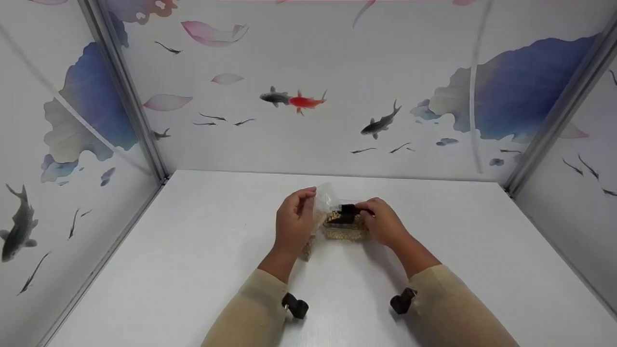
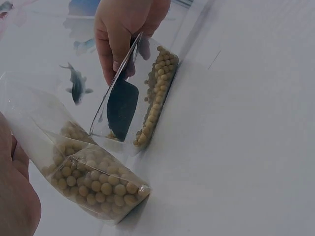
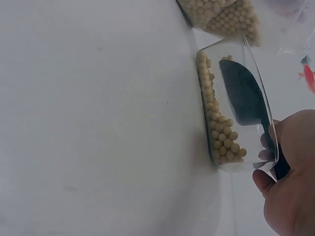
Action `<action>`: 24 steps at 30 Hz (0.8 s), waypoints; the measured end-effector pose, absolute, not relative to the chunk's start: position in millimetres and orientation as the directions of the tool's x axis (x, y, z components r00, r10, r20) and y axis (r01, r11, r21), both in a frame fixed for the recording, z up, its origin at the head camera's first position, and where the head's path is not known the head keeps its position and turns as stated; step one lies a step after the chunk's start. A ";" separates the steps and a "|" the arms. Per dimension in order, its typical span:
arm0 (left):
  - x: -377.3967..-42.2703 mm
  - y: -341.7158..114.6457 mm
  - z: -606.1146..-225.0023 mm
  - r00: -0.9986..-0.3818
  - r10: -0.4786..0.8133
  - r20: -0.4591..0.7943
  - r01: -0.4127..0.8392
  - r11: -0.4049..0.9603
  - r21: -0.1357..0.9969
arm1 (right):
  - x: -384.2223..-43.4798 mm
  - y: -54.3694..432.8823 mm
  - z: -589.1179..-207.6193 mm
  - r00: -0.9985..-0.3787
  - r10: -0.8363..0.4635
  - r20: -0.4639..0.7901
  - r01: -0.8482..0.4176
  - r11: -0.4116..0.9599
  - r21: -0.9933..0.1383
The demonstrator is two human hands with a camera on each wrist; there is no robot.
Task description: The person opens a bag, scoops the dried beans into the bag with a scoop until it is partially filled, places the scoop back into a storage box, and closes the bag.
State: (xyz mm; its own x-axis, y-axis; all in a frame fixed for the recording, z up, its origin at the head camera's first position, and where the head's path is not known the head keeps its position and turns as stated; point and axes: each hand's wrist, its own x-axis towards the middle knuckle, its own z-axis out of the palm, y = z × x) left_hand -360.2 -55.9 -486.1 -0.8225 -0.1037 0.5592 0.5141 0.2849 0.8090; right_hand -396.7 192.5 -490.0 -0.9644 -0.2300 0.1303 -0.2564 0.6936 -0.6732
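Observation:
A clear plastic bag [image 2: 98, 182], partly filled with round, pale yellow soybeans, stands on the table with its upper part raised. My left hand [image 1: 295, 219] grips it near the top on its left side. Beside the bag sits a clear rectangular container [image 1: 347, 235] with soybeans [image 3: 224, 140] along its bottom. My right hand [image 1: 385, 222] holds the handle of a black scoop [image 3: 243, 93] at the container's right end. The scoop's blade lies inside the container, over the beans, as both wrist views show. Some right fingers are hidden behind the container wall.
The white table [image 1: 202, 270] spreads out on both sides of the hands. White panels [image 1: 337, 62] printed with fish and petals enclose it at the back and sides. A black device [image 1: 295, 306] hangs by each sleeve cuff.

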 end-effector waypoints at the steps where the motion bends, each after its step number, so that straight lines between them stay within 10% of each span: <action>1: -359.9 -55.9 -485.9 -0.823 -0.104 0.558 0.513 0.285 0.810 | -396.2 193.8 -489.9 -0.965 -0.229 0.131 -0.256 0.690 -0.677; 24: -360.8 -55.5 -487.5 -0.819 -0.095 0.566 0.518 0.301 0.800 | -380.5 209.2 -469.6 -0.958 -0.090 0.272 -0.274 0.565 -0.778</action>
State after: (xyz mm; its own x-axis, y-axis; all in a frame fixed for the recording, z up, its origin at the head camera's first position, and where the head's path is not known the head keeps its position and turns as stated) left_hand -360.8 -55.5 -487.5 -0.8188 -0.0952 0.5662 0.5185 0.3010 0.8004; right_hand -380.5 209.2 -469.6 -0.9580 -0.0896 0.2724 -0.2741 0.5653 -0.7780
